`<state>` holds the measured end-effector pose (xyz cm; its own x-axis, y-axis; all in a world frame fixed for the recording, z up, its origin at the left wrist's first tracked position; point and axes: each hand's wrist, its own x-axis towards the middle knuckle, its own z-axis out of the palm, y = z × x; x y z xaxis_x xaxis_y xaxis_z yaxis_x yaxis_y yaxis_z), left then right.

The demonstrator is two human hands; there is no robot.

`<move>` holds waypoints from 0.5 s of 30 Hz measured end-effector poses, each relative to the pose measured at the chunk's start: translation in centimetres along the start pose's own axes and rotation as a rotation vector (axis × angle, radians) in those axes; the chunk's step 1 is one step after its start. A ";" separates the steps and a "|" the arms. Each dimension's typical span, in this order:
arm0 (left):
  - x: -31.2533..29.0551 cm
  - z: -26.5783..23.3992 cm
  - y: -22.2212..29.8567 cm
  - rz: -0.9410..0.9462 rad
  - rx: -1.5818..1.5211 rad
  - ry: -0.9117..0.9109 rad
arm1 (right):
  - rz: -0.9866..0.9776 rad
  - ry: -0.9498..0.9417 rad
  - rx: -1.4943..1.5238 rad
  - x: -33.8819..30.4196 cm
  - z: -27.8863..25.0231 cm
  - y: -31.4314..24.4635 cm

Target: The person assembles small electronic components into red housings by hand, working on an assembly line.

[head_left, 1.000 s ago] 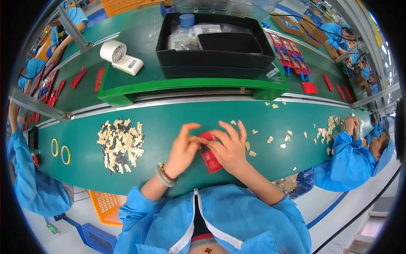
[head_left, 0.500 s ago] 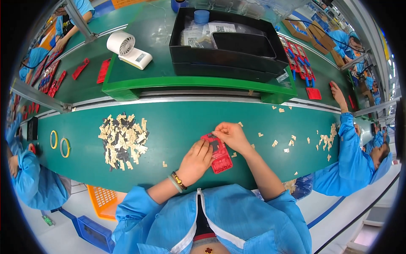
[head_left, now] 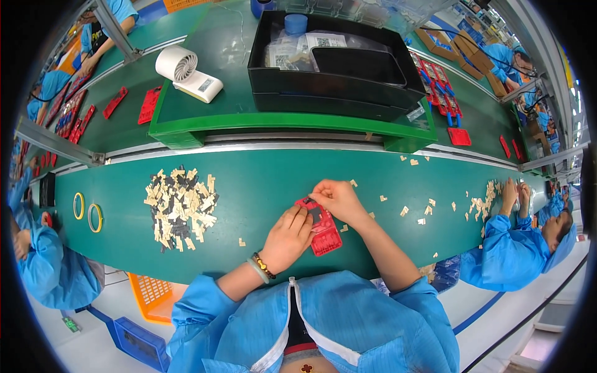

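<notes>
A red plastic casing [head_left: 327,241] with dark parts set in its upper half lies on the green bench in front of me. My left hand [head_left: 286,237], with bracelets at the wrist, is closed along the casing's left edge and steadies it. The fingers of my right hand [head_left: 339,200] are pinched together at the casing's top end; whatever is between the fingertips is too small to make out. To the left lies a heap of small cream and black pieces [head_left: 180,208]. A few loose cream pieces [head_left: 404,211] are scattered to the right.
Two yellow tape rolls [head_left: 95,217] lie at the left. Across the back, a raised green shelf [head_left: 286,121] bears a black bin [head_left: 329,96] and a white fan [head_left: 189,71]. Red casings [head_left: 438,87] sit on the line behind. A co-worker's hands [head_left: 516,196] are at the right.
My right hand has shifted very slightly left at the casing's top; my left hand stays on it. At the right, the co-worker's arm has drawn back from the far line to the cream pieces.
</notes>
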<state>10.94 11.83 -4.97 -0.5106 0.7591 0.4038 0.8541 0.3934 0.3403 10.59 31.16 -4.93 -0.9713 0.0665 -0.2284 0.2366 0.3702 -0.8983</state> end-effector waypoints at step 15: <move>0.2 0.0 -0.1 -0.005 -0.046 0.001 | -0.062 -0.063 -0.014 0.2 -0.2 0.5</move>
<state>10.74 12.00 -4.94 -0.5152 0.7564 0.4031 0.8459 0.3729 0.3814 10.54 31.55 -5.35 -0.9806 -0.0150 -0.1956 0.1749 0.3847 -0.9063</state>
